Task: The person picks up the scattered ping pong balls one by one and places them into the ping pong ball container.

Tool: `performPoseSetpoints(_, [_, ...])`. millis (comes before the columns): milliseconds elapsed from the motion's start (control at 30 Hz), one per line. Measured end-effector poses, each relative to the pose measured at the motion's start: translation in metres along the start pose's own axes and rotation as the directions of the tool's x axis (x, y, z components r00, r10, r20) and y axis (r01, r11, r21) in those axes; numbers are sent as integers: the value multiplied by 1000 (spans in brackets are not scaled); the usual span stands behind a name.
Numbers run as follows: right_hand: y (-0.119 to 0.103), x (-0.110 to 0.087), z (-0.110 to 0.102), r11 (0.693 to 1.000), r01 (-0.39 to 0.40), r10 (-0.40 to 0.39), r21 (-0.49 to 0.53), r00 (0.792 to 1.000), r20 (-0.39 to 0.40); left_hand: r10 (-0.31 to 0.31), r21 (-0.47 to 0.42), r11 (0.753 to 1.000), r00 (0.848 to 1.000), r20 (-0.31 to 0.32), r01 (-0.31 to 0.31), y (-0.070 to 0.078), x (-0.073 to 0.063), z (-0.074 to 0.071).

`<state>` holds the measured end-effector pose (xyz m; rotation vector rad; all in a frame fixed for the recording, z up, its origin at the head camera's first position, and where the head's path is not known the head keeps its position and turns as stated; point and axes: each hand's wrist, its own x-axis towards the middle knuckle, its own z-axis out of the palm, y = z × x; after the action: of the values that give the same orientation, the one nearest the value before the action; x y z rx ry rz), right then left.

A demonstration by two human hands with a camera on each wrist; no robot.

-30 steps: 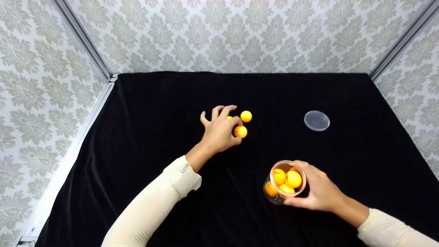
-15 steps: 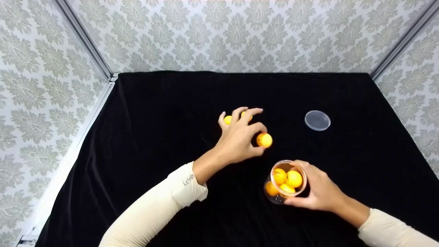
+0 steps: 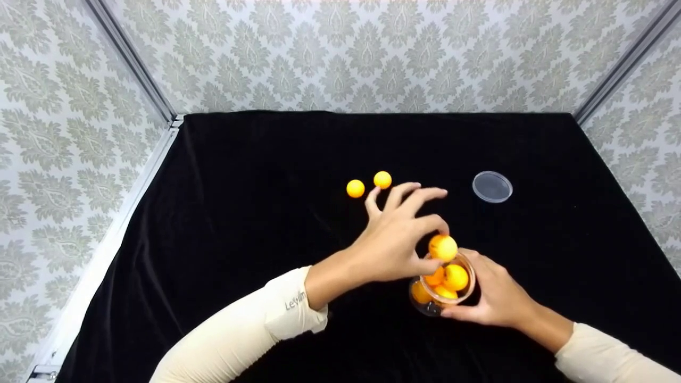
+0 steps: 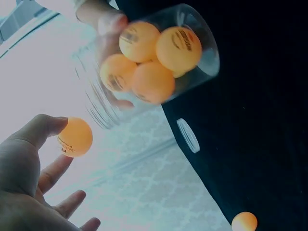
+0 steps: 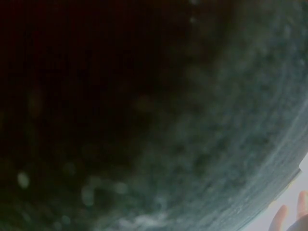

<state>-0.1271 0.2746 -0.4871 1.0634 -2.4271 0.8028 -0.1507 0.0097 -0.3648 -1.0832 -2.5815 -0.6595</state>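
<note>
My left hand (image 3: 391, 242) pinches an orange ping-pong ball (image 3: 443, 248) between thumb and forefinger, its other fingers spread. The ball is over the mouth of a clear plastic jar (image 3: 424, 309). Gripping that jar round its right side is my right hand (image 3: 492, 295); the jar leans a little. Several orange ping-pong balls (image 4: 153, 82) with dark print lie inside it, seen through the wall in the left wrist view. In that view the pinched ball (image 4: 76, 137) is apart from the threaded jar mouth. The right wrist view is mostly a dark blur, with fingertips (image 5: 278, 219) at its lower right corner.
Two loose ping-pong balls, a left one (image 3: 355, 188) and a right one (image 3: 382, 180), lie beyond my left hand. A clear round lid (image 3: 492, 186) lies at the right. Black cloth (image 3: 255, 175) covers the table, with patterned walls (image 3: 340, 58) behind and at both sides.
My left hand has taken one ball from the group on the cloth and carried it right and nearer to the jar mouth. My right hand and the jar have stayed in place.
</note>
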Motion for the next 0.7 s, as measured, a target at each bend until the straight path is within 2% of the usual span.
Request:
performPoseSetpoints(167, [0, 0, 0, 1000, 9, -9, -4, 1000, 1, 32, -39, 999, 996, 87, -28, 9, -5, -1])
performPoseSetpoints(267, [0, -1, -1, 1000, 20, -20, -9, 1000, 0, 46, -48, 998, 992, 117, -40, 13, -7, -2])
performPoseSetpoints(700, [-2, 1, 0, 1000, 13, -12, -11, 1000, 9, 56, -29, 998, 990, 130, -53, 15, -9, -1])
